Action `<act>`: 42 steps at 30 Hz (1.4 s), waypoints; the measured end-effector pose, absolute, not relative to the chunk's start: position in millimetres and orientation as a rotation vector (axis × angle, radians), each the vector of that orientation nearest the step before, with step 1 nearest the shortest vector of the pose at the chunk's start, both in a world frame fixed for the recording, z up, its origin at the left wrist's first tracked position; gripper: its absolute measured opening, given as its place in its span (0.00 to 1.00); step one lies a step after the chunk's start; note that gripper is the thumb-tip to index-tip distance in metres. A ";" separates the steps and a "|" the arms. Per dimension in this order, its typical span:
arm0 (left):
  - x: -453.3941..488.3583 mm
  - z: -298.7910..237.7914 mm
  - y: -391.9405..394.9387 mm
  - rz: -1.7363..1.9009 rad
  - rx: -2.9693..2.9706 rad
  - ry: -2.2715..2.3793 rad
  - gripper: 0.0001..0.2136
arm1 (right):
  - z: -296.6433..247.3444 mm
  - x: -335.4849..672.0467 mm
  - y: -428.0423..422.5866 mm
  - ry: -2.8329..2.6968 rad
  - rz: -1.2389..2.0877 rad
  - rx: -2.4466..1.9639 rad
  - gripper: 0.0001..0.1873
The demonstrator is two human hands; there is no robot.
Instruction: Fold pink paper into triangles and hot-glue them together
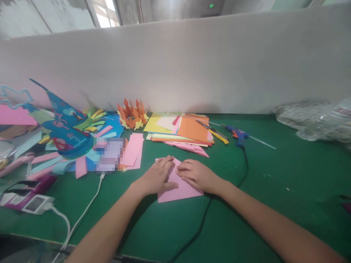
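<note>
A sheet of pink paper [178, 190] lies on the green table in front of me, its top edge partly hidden under my hands. My left hand [159, 173] rests on the paper's left side, fingers stretched toward the top corner and thumb pointing right. From the other side, my right hand [196, 175] presses on the sheet, its fingers slightly bent and lying side by side on the surface. The two hands are close but apart. Just beyond them are folded pink paper pieces [192, 148] under a stack of coloured paper [194, 128].
A yellow utility knife [218, 136] and a blue glue gun [238, 136] lie at the back; the gun's black cable [203, 223] runs under my right arm. An orange paper crown [133, 115], a blue cone hat [65, 131] and pink strips [133, 151] stand left. A plastic bottle [323, 122] lies right.
</note>
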State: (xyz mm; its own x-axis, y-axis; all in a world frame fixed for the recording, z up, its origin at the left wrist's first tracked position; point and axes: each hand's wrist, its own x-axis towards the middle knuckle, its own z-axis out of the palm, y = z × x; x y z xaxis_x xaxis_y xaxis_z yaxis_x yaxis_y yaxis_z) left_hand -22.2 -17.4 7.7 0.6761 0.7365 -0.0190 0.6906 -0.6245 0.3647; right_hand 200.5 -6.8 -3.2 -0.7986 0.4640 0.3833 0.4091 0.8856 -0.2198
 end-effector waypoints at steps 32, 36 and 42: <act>-3.6 0.1 -14.0 0.416 2.710 1.227 0.18 | 7.1 200.5 -10.8 -2.730 0.091 -0.754 0.18; -1.0 1.9 -12.9 0.378 2.724 1.265 0.21 | 6.6 201.3 -10.3 -2.746 0.143 -0.788 0.16; -2.1 3.0 -10.1 0.405 2.701 1.269 0.23 | 5.9 204.9 -8.2 -2.682 0.249 -0.830 0.13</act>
State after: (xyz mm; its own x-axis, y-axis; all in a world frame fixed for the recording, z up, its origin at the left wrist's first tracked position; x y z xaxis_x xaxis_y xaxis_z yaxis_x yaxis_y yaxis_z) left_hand -2.1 -10.1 3.0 0.6102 0.7702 0.1857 0.7354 -0.6378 0.2291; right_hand 204.9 -8.2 5.9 -0.7792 0.5738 0.2520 0.5177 0.8160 -0.2572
